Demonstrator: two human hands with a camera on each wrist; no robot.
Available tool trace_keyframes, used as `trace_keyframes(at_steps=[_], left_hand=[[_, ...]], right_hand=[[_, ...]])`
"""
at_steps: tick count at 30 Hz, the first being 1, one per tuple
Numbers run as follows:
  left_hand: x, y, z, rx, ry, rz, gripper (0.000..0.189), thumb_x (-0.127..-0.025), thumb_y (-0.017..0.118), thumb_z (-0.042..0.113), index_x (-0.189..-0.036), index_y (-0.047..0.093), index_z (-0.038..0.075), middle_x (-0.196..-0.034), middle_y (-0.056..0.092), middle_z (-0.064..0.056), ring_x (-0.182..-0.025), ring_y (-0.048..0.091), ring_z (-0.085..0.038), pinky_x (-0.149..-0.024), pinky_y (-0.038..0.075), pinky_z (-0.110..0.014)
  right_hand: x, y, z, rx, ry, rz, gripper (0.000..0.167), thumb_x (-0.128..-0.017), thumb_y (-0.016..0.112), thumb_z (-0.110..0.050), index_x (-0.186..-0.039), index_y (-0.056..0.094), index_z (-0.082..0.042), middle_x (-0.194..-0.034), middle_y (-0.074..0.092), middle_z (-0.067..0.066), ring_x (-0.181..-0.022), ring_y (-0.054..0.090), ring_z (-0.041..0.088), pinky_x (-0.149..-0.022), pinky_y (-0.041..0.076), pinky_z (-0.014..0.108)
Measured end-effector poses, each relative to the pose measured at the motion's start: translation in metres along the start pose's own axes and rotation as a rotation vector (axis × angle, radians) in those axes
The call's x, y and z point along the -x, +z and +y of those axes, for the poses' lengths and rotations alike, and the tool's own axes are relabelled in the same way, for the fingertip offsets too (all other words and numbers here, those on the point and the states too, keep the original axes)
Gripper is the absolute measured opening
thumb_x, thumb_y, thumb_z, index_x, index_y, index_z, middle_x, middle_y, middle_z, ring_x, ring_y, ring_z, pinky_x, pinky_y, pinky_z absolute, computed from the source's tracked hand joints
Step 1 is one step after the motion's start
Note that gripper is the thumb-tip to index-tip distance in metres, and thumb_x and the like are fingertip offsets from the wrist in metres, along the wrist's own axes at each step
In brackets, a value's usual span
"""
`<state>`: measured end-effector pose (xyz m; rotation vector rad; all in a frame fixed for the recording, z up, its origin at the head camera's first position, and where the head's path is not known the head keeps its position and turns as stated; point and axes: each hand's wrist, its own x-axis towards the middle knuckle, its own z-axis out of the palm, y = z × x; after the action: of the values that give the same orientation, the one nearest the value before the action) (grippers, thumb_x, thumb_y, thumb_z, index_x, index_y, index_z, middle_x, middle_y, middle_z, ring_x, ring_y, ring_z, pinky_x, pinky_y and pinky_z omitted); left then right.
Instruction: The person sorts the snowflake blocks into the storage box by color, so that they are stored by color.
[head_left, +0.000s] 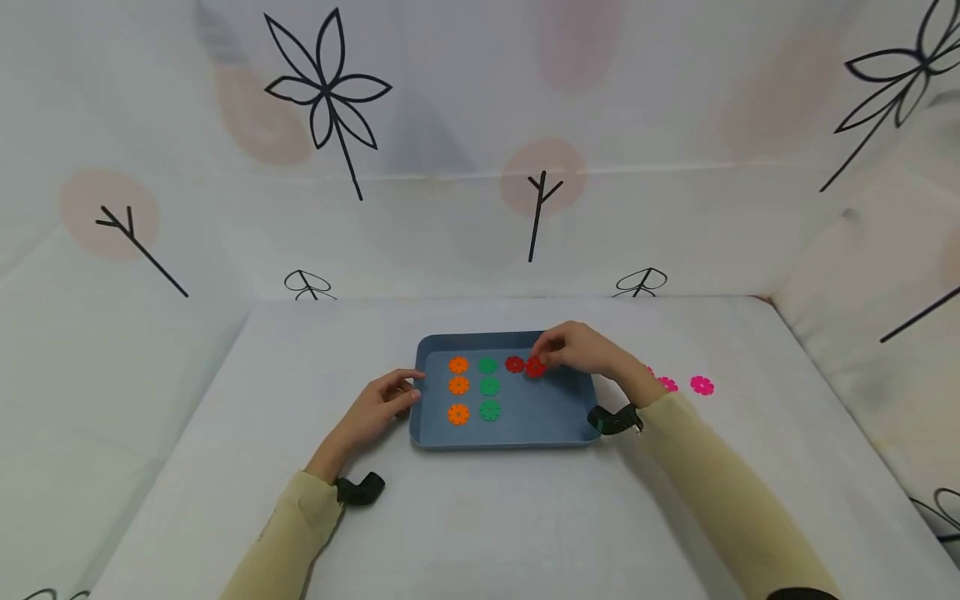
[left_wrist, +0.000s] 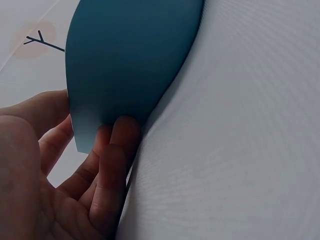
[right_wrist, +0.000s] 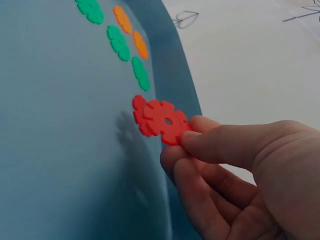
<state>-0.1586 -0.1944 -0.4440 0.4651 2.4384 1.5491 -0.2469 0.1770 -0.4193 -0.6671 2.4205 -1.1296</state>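
Note:
My left hand (head_left: 386, 400) holds the left edge of a blue-grey tray (head_left: 525, 433); in the left wrist view its bent fingertips (left_wrist: 125, 132) lie against the tray's outer wall. Above the tray's far side my right hand (head_left: 573, 346) pinches a red notched plastic disc (right_wrist: 167, 121) between thumb and fingers. Another red disc (head_left: 514, 364) lies in the tray just left of it, partly overlapped in the right wrist view. Further left are a column of green discs (head_left: 489, 386) and a column of orange discs (head_left: 458, 385), 3 in each.
Pink discs (head_left: 702, 385) lie on the white-covered table (head_left: 480, 517) right of the tray, some partly hidden behind the right forearm. A white cloth backdrop (head_left: 450, 233) with plant drawings rises behind the table. Dark bands (head_left: 360, 489) sit on both wrists.

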Motion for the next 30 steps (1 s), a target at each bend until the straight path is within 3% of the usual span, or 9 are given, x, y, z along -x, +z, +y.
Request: trace_keyframes(at_steps=[12, 23, 30], left_hand=[[0.002, -0.002, 0.002, -0.001, -0.011, -0.003, 0.035, -0.101, 0.059, 0.013, -0.133, 0.057, -0.002, -0.097, 0.058, -0.014, -0.077, 0.058, -0.032, -0.065, 0.049, -0.032], [0.0, 0.0, 0.002, 0.013, -0.009, -0.003, 0.035, -0.101, 0.06, 0.012, -0.133, 0.057, -0.003, -0.097, 0.058, -0.013, -0.077, 0.058, -0.028, -0.065, 0.048, -0.03], [0.001, -0.001, 0.004, 0.001, -0.007, 0.002, 0.035, -0.101, 0.06, 0.011, -0.132, 0.058, -0.003, -0.096, 0.058, -0.012, -0.077, 0.058, -0.03, -0.065, 0.048, -0.03]], right_hand=[[-0.008, 0.01, 0.001, -0.017, -0.008, -0.036, 0.013, -0.092, 0.067, -0.002, -0.103, 0.074, -0.004, -0.09, 0.07, 0.004, -0.08, 0.062, 0.02, -0.075, 0.051, 0.034], [-0.008, 0.017, 0.006, -0.048, -0.01, -0.018, 0.014, -0.093, 0.066, -0.004, -0.105, 0.073, -0.002, -0.086, 0.069, 0.006, -0.077, 0.063, 0.021, -0.075, 0.053, 0.038], [-0.009, 0.019, 0.008, -0.077, 0.009, -0.006, 0.013, -0.093, 0.066, -0.004, -0.104, 0.073, -0.003, -0.086, 0.068, 0.006, -0.074, 0.063, 0.021, -0.07, 0.055, 0.033]])
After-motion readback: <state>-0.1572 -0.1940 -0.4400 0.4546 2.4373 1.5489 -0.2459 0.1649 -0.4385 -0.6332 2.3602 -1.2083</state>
